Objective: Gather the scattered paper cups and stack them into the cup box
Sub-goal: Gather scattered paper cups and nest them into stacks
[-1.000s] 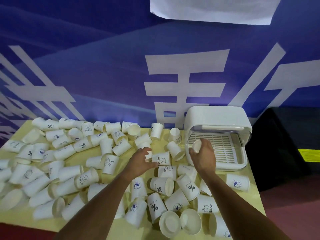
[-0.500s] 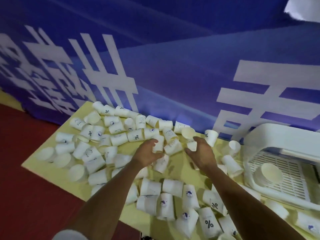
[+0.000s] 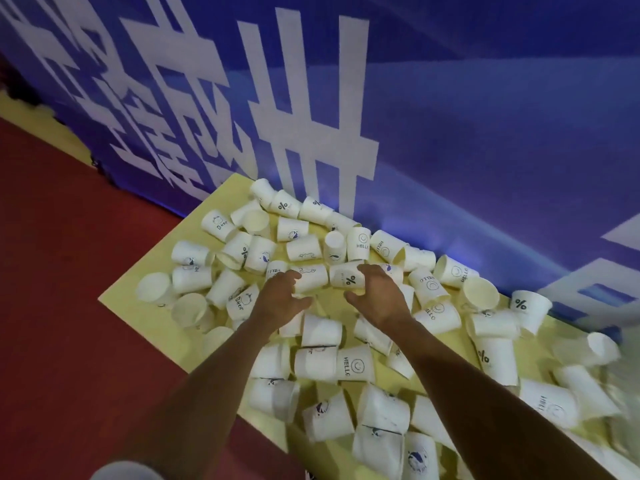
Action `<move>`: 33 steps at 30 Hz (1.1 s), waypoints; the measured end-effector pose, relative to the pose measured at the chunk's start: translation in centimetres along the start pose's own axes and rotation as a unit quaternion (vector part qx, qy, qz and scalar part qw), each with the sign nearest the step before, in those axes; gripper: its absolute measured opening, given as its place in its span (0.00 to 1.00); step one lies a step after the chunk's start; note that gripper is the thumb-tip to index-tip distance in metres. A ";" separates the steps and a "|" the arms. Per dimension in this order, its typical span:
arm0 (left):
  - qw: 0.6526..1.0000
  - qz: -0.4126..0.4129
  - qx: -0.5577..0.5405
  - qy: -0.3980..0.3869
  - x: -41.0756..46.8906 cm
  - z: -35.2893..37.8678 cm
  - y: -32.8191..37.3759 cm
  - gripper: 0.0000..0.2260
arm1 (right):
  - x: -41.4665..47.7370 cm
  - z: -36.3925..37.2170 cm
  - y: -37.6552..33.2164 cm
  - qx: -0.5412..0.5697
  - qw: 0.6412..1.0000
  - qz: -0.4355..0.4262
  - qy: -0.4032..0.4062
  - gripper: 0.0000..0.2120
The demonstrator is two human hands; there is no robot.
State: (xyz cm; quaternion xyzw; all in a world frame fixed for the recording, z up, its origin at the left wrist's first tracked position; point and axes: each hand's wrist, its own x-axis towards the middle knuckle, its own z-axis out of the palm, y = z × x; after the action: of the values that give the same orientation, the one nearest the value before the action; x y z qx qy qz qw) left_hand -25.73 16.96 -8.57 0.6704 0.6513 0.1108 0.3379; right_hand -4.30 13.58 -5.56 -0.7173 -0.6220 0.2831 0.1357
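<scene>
Left sleeve (image 3: 126, 472): a pale, whitish-grey rounded edge at the bottom of the view, blurred, so the fabric cannot be told.
Left forearm (image 3: 194, 393): bare from that sleeve edge to the wrist.
Right forearm (image 3: 485, 403): bare along all of its visible length.
Left hand (image 3: 282, 299): bare, with the back, the knuckles and the thumb showing.
Right hand (image 3: 379, 297): bare, likewise seen from the back.

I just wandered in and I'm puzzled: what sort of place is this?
Probably an event or exhibition hall rather than a kitchen: a large blue printed banner hangs as a backdrop, the floor is red, and a yellow table is strewn with printed paper cups.
</scene>
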 end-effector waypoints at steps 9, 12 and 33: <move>0.987 0.059 0.148 0.019 6.1 2.2 -1.6 0.28 | 5.1 4.1 0.8 -0.144 0.989 -0.041 -0.011 0.26; 0.981 0.065 0.184 0.001 7.8 3.0 -1.2 0.29 | 6.9 4.8 1.4 -0.176 0.983 -0.060 0.001 0.27; 0.986 0.079 0.120 0.080 8.0 2.7 0.2 0.28 | 6.4 3.6 1.8 -0.130 0.987 -0.053 0.083 0.27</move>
State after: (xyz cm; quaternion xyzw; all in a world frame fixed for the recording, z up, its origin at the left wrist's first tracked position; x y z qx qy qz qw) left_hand -23.04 23.71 -12.78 0.7445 0.6295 0.1117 0.1924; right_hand -4.46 18.90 -11.00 -0.7159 -0.6773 0.1314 0.1070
